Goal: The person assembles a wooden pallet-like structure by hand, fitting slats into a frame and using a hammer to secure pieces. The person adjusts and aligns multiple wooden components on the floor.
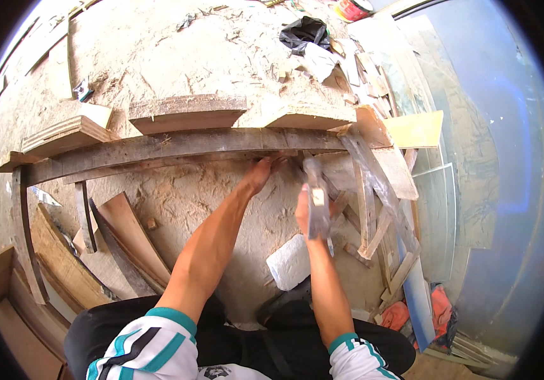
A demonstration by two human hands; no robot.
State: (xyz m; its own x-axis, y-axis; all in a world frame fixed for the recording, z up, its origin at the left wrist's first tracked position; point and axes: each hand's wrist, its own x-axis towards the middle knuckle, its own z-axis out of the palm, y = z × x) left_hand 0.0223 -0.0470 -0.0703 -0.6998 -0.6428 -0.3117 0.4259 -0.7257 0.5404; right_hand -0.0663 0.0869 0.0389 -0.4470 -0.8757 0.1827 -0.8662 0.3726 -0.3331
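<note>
A long dark wooden beam (pixel 177 144) on legs crosses in front of me, part of a bench-like frame. My left hand (pixel 261 175) reaches to its near lower edge, right of the middle. Its fingers are bent against the wood, partly in shadow, and whatever they pinch is hidden. Just right of it, my right hand (pixel 303 209) is closed around a hammer (pixel 318 212), which is smeared by motion and held close to the beam. Clear plastic wrap (pixel 379 183) hangs over the frame's right end.
Thick boards (pixel 186 114) lie along the beam's far side. A handsaw (pixel 120 247) and planks (pixel 134 231) lean at the left. A white block (pixel 288 263) sits near my knees. Glass sheets (pixel 436 215) stand at the right, by wood scraps. A black bag (pixel 303 35) lies farther off.
</note>
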